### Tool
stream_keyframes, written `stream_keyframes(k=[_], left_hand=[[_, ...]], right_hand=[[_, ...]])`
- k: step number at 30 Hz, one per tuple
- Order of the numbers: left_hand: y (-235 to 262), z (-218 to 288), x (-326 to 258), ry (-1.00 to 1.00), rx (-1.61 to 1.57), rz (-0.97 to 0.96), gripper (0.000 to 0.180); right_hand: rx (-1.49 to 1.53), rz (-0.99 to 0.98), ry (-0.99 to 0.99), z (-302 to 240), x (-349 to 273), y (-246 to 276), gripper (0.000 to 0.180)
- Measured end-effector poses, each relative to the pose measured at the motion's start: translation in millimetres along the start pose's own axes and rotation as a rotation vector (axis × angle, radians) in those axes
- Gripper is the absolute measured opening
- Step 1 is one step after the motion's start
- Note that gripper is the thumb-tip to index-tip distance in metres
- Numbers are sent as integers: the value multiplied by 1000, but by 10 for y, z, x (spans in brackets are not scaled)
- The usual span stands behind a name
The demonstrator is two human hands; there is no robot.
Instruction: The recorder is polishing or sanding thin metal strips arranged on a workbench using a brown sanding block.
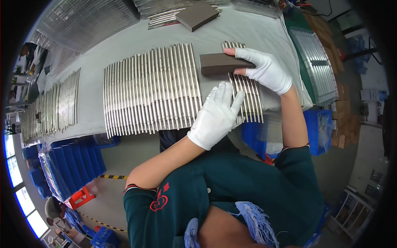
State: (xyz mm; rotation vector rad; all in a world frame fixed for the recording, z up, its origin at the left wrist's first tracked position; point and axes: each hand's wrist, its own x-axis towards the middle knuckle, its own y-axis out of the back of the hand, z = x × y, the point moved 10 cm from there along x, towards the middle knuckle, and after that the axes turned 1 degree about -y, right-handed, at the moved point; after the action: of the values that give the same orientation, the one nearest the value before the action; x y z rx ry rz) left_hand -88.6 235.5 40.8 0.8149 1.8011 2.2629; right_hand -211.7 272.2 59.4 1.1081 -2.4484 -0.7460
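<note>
Grey-white cloth covers the tabletop (92, 99); past its near edge is grey floor (120, 161), w/ blue crates (78, 167) below the near-left corner & a blue bin (320, 126) off the near-right one. Clear plastic trays (87, 25) pile up at the far-left corner. Biggest batch of silvery rods (153, 89) lies side by side mid-table, reaching the near edge; another rod batch (62, 103) is by the left edge. Smaller rod batch (249, 97), right of centre, is the one in work: part-way, I'd judge, w/ nothing marking the others as done or left. L hand (217, 109), white-gloved, is open, fingers extended at that batch's left side. R hand (266, 69), also gloved, grips a brown block (223, 64) betw. thumb & fingers over the same rods; can't tell if it's touching. Second brown block (197, 15) sits nr the far edge.
</note>
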Motion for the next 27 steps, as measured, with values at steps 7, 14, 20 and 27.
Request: stream_keyframes(k=[7,14,20,27], left_hand=[[22,-7,-33,12,-24,34,69],[-84,-2,-25,13,-72,-37,66],[39,3,-13,-3,-50,39,65],[34,-40,-20,17,-59,51,68]], right_hand=[[285,151,-169,289,-320,525,52],[194,-57,-102,10,-89,17,49],[410,-48,-243,229,-149,271,50],[465,165,36,-320,253,305,59]])
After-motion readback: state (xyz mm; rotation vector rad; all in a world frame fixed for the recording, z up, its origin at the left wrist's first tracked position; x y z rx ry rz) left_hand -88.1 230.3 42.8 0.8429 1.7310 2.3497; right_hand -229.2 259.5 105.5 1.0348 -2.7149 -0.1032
